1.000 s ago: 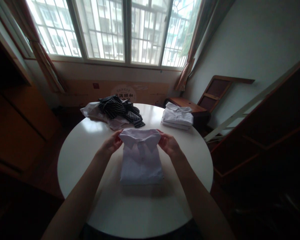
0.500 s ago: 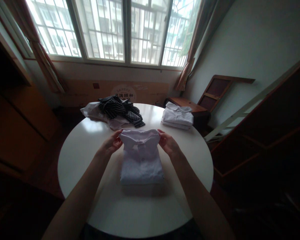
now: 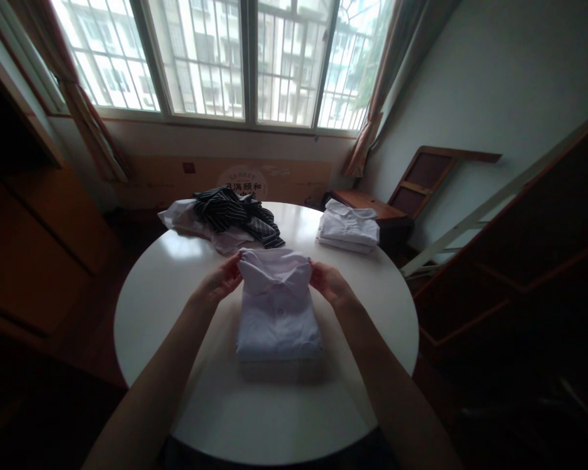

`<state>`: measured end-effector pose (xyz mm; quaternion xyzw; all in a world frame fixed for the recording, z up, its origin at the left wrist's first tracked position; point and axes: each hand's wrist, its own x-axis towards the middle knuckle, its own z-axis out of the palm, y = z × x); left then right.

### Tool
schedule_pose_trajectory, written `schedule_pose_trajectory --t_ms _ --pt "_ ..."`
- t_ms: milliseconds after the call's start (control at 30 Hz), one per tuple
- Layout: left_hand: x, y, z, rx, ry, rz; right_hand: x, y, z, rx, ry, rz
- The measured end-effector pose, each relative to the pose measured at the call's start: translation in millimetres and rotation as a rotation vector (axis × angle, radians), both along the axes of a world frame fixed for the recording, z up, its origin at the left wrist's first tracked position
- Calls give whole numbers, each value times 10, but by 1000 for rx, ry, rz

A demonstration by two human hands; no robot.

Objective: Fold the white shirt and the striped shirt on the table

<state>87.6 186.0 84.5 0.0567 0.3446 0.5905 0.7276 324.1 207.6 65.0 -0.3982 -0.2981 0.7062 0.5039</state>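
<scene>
Fingers [image 3: 231,266] seemingly pinching shirt collar [image 3: 274,266]

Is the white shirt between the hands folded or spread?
Folded. The white shirt lies as a compact rectangle, collar up, on the table; left hand and right hand grip its collar end.

Both bare forearms reach forward from the lower corners of the view and converge toward the middle, elbows out of sight below the frame. The left hand [image 3: 219,282] lies palm inward, wrist nearly straight, its fingers curled and pinched together at the tips, thumb toward the right hand. The right hand [image 3: 327,285] mirrors it, level with the left and well apart from it, knuckles turned outward, fingers bent and closed in a pinch that points back at the left hand. Both wrists sit low, the hands at about the same height.
</scene>
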Motion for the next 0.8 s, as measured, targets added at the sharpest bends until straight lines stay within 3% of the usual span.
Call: schedule_pose_trajectory --t_ms 233,433,700,800 --pt "-22 13 -10 -16 -29 -2 50 -29 86 -150 259 56" --pt "-43 32 -65 1 -23 -79 71 9 47 -166 388 86" --pt "-105 58 -132 56 50 -173 55 3 64 -159 400 -5" --pt "-97 60 -134 96 79 -174 49 -41 104 -131 369 35"
